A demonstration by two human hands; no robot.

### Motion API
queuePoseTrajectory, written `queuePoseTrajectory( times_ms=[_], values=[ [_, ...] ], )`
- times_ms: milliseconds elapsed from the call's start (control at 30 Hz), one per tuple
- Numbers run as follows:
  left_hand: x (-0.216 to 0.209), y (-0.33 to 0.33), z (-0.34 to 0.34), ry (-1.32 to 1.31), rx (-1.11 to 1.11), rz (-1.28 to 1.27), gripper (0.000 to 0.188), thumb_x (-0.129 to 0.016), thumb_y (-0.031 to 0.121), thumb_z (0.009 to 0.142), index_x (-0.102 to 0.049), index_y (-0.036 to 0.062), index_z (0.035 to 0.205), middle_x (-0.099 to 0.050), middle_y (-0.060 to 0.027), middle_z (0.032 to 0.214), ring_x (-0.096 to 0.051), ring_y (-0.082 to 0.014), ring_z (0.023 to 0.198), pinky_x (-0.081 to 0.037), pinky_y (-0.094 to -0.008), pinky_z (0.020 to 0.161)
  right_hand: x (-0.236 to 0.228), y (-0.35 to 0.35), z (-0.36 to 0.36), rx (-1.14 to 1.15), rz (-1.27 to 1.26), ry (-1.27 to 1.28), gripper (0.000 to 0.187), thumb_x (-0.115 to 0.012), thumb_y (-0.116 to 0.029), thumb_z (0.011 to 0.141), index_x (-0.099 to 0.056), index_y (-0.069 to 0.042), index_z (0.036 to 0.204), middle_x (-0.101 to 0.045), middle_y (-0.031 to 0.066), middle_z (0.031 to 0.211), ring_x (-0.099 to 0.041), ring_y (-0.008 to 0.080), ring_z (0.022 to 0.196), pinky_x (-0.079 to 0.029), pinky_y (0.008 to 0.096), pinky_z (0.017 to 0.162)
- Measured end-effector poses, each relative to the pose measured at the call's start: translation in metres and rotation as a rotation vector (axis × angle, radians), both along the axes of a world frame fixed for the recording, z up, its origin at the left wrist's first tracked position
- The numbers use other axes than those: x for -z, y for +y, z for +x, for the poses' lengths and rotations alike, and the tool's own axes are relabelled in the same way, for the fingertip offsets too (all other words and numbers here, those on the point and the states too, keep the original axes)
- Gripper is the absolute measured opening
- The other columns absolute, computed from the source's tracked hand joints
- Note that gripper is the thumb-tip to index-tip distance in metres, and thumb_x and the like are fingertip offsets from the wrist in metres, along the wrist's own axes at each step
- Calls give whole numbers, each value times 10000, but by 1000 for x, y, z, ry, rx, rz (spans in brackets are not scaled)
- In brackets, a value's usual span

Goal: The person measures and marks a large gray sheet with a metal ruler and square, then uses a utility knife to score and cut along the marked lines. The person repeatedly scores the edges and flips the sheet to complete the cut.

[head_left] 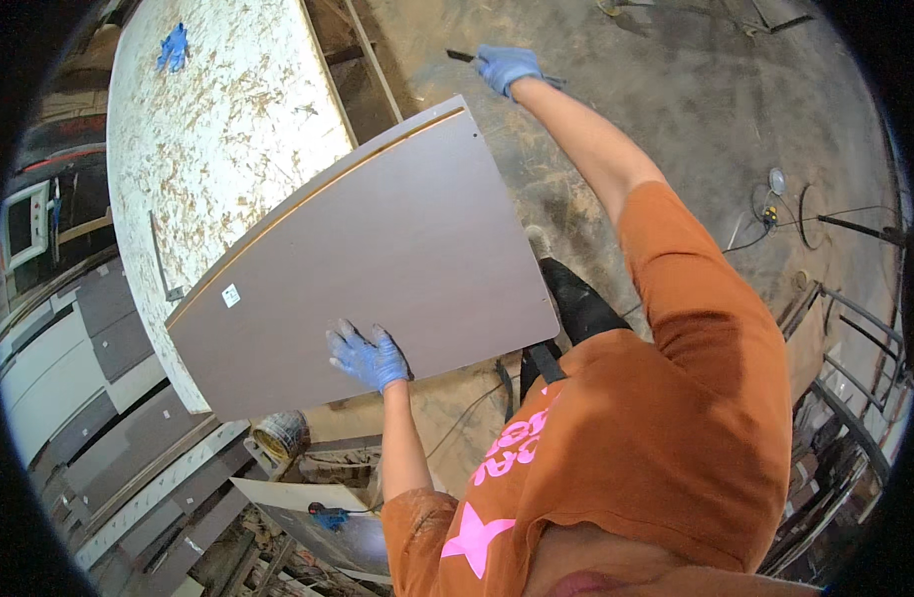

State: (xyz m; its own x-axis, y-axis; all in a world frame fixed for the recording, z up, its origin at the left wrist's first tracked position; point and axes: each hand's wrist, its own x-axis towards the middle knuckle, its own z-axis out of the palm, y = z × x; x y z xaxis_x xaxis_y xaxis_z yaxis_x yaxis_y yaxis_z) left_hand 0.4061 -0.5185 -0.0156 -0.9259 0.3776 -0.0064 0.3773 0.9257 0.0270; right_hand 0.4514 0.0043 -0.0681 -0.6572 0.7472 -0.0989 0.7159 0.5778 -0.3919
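One grey panel [377,254] fills mid-frame; the gloved left hand [368,358] presses flat on it, fingers spread. The right hand [507,68], upper centre, grips one dark tool [460,56]. One bench [218,129] lies at upper left.

Grey-brown panel [367,259] with pale edge; blue gloves on left hand [369,358] and right hand [507,68]; speckled chipboard desk [218,129]; orange sleeve [696,298]; pink star print [475,537].

gloves: blue, left grip [368,358], right grip [507,68] | shirt: orange, pink star print | trousers: black
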Motion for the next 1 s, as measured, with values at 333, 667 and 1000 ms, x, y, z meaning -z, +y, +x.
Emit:
queuePoseTrajectory(
  times_ms=[333, 667, 1000],
  values=[
    [10, -7, -1, 34, -16, 39, 651, -555, 387, 869, -387, 81, 1418, -293, -218, 1497, -264, -333, 1396, -86, -505, 1165, 9, -66, 31, -337, 215, 376, 231, -509, -306, 944, -622, -226, 1129, -643, 85, 1014, -629, 304, 903, -506, 424, 758],
    [25, -15, -2, 119, -6, 11, 642, -521, 471, 880, -422, 117, 1407, -322, -187, 1497, -315, -335, 1370, -120, -532, 1144, -33, -218, 178, -417, -444, 121, 294, -464, -351, 981, -657, -205, 1148, -670, 77, 1031, -628, 271, 951, -496, 368, 830],
    [16, -13, 1, 63, -20, 14, 657, -502, 477, 889, -389, 118, 1428, -284, -185, 1513, -270, -328, 1394, -95, -505, 1157, -56, -186, 165, -402, -501, 240, 304, -510, -201, 952, -605, -240, 1238, -649, 106, 1094, -628, 276, 981, -495, 385, 824]
  ],
)
